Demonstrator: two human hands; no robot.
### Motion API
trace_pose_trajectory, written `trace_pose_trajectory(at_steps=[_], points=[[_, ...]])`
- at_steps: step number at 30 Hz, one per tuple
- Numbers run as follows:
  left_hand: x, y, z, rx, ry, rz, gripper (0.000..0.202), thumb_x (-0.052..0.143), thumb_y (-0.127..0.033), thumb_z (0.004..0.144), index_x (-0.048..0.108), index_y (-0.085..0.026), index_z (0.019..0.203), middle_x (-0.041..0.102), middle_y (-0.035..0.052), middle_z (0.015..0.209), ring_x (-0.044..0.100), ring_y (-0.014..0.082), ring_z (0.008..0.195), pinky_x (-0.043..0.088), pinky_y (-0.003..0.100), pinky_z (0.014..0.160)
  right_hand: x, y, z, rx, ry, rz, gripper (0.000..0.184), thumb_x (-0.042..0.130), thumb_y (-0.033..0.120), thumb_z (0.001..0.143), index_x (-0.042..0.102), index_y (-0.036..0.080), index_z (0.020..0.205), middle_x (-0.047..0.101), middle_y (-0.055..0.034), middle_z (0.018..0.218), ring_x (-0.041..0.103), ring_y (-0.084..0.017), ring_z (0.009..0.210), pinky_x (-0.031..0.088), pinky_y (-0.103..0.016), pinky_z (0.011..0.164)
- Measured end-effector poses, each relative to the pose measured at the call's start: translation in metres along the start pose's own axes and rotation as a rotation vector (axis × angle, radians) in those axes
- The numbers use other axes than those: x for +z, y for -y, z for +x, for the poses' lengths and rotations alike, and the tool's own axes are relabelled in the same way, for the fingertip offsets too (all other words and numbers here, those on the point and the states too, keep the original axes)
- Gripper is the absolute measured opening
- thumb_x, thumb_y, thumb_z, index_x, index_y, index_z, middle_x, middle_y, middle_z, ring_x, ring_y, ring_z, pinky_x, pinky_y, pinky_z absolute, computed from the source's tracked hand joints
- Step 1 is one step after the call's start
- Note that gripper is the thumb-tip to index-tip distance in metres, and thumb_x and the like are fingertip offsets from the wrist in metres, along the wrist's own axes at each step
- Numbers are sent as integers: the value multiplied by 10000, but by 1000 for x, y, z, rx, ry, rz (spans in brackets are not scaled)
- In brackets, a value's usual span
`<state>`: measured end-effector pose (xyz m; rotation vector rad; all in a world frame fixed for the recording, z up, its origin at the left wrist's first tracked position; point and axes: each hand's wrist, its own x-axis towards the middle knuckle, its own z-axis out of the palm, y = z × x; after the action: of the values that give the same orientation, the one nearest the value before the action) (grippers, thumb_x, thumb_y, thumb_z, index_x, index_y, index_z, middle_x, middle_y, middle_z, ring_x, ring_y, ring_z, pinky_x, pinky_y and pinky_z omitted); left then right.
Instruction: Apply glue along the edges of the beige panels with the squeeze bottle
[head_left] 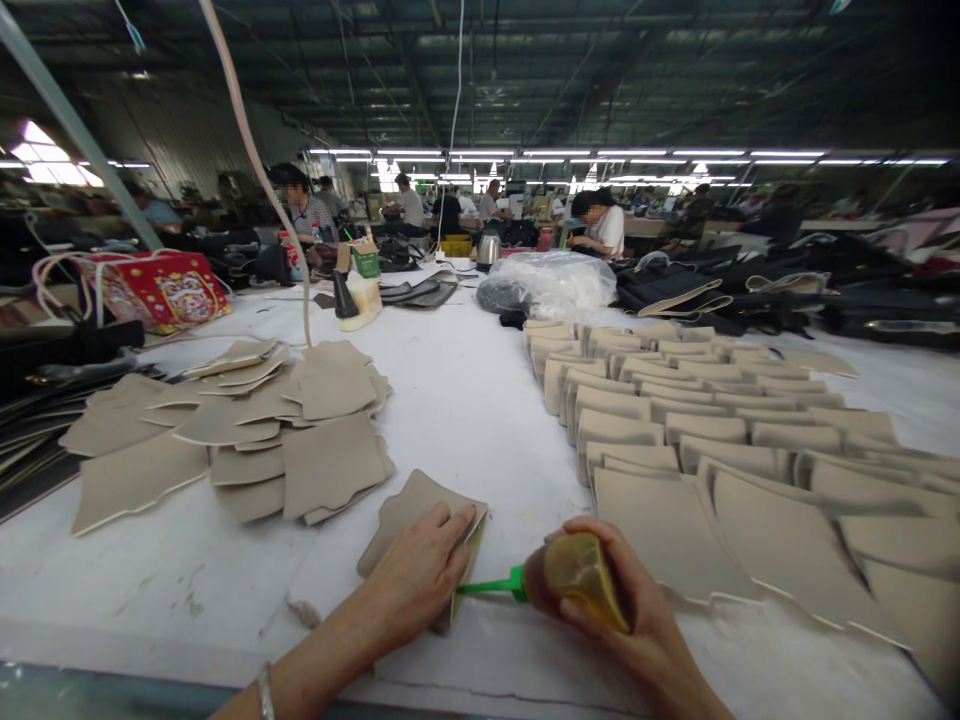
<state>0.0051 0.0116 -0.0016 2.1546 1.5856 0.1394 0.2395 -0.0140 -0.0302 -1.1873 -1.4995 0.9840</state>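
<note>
My left hand lies over a beige leather-like panel, its fingers closed together on the right part and pressing it to the white table. Along the panel's right edge a yellowish strip shows between layers. In my right hand is a squeeze bottle of amber liquid, tipped on its side. Its green nozzle points left, and the tip meets the panel's right edge beside my left thumb. My palm hides part of the panel.
Loose beige panels are heaped on the left. Rows of folded beige panels stand at the right. Farther back are a plastic bag, a kettle and a red gift bag. A cable hangs down; people work beyond.
</note>
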Motion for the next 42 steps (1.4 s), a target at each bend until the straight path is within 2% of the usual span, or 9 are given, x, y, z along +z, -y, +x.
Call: trace_pose_trajectory(at_steps=[5,11,16,22,27,33,38,42], points=[[1,2,1,8,-4,6,470,267,-252,917,414,-263,1364,569,55,1070,600,189,908,430,296,829,0,4,5,29,-139,-76,496,684,454,748,482,244,1150,581,-64,1106,564,-273,1009,422,-363,889],[3,3,1,8,-12,-10,473,281,-252,915,405,-258,1372,570,55,1076,599,189,903,429,296,835,0,0,2,0,31,9,502,682,455,746,476,250,1156,594,-62,1106,566,-272,1011,408,-365,898],[2,3,1,12,-19,-16,462,279,-256,918,418,-262,1358,567,55,1092,601,194,900,433,304,824,-2,5,4,32,-112,-53,481,693,437,751,486,253,1145,567,-55,1110,549,-261,1019,406,-347,887],[0,2,1,9,-12,-35,469,283,-250,916,416,-249,1366,570,62,1080,602,193,915,430,301,842,1,4,0,33,35,46,501,694,456,724,496,264,1142,617,-41,1067,584,-264,980,434,-331,847],[2,4,1,24,-15,-42,468,280,-259,917,426,-237,1361,567,68,1087,599,205,929,437,318,848,0,3,3,59,-110,-39,494,703,422,737,492,261,1153,571,-42,1128,558,-259,1017,405,-333,889],[1,4,1,10,-17,-52,482,292,-246,905,421,-236,1369,572,66,1076,603,209,922,436,321,843,3,1,-5,98,81,115,538,684,476,737,450,266,1173,604,-46,1077,582,-268,971,434,-343,829],[2,4,1,-1,-17,-63,476,299,-271,907,432,-241,1363,573,64,1083,603,221,925,433,338,843,2,3,-5,115,-45,10,521,691,463,736,467,255,1157,587,-66,1121,547,-283,1038,395,-367,898],[3,6,2,5,-24,-76,478,301,-269,908,425,-238,1370,572,62,1079,598,219,941,430,334,850,4,3,-7,102,78,116,548,694,478,728,452,273,1176,602,-33,1066,582,-253,950,426,-332,829]])
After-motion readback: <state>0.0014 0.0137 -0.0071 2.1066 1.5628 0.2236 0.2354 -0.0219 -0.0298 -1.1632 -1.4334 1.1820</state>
